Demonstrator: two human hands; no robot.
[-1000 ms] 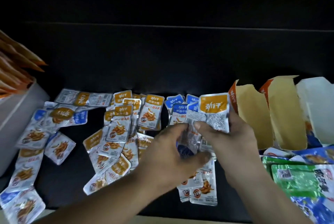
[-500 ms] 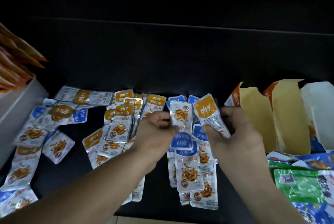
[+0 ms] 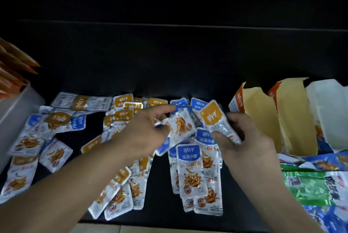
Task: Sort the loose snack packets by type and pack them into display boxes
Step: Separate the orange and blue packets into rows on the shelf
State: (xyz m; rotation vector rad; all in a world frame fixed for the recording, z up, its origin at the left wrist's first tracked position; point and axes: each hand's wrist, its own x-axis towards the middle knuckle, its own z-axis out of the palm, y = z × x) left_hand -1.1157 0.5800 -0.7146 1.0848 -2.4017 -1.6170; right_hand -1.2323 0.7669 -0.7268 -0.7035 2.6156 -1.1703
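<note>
While left hand [image 3: 146, 131] pinches blue packet [image 3: 181, 127], right hand [image 3: 246, 136] grips orange packet [image 3: 215, 120] beside apparently open display boxes [image 3: 263, 118].

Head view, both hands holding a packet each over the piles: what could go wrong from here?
1. The left hand grips a blue-label packet and the right hand an orange-label packet, close together; either might land in the wrong pile.
2. The blue-label stack below overlaps loosely and reaches near the front edge of the dark table; a brushing forearm might push packets off.
</note>
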